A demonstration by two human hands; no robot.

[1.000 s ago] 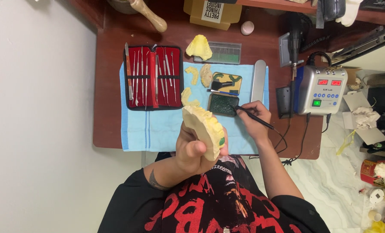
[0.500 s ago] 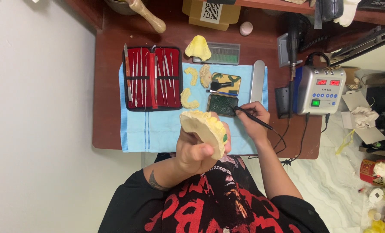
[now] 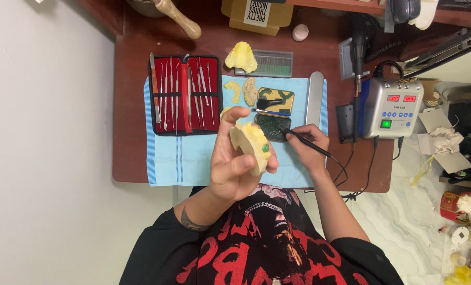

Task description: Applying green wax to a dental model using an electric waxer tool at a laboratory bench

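Near the bench's left edge, a red tool case (image 3: 185, 94) lying open on the blue cloth (image 3: 193, 158), clear of the work. Over the front edge, left hand (image 3: 235, 163) curled round a yellow cast (image 3: 254, 145), raised and tilted, thumb across its face; likely to drop if the hold slackens. Right of it, right hand (image 3: 309, 142) pinching a corded pen (image 3: 304, 142), tip in the green wax tin (image 3: 271, 126); cord could snag and tug the tip off.
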